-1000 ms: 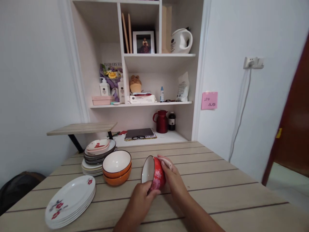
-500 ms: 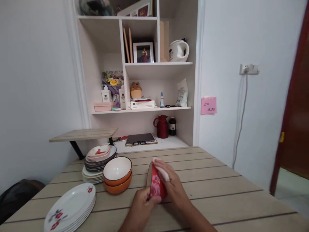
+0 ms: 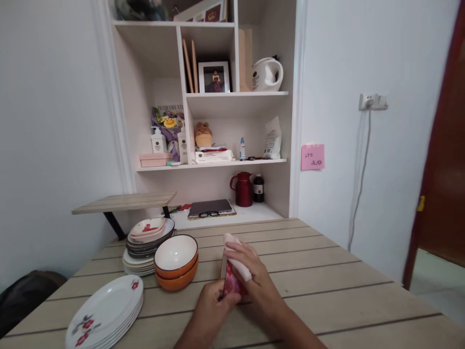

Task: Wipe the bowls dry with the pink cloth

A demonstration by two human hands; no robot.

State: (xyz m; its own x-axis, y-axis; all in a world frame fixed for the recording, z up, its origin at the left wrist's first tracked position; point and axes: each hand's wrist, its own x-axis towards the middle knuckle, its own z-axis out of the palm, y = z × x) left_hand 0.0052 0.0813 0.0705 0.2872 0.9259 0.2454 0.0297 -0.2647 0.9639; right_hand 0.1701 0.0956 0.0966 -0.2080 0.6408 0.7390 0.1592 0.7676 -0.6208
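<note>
A red bowl (image 3: pixel 231 282) with pink flowers is tipped on its side above the table, its rim toward the left. My left hand (image 3: pixel 211 301) grips its near edge, thumb on the patterned outside. My right hand (image 3: pixel 258 277) presses a pale pink-white cloth (image 3: pixel 241 269) against the bowl's outer wall near the upper rim. Fingers and cloth cover much of the bowl. To the left stand two stacked orange bowls (image 3: pixel 177 281) with white insides.
White oval plates with red flowers (image 3: pixel 109 305) are stacked at the table's front left. Behind them rises a pile of round plates (image 3: pixel 140 252) topped by small dishes (image 3: pixel 147 227). A raised wooden shelf (image 3: pixel 123 202), laptop (image 3: pixel 209 207), glasses and red jug (image 3: pixel 243 190) are at the back.
The cloth and my right hand have shifted slightly left and up over the bowl's rim, covering more of its red outside. The bowl has turned a little; my left hand keeps its grip.
</note>
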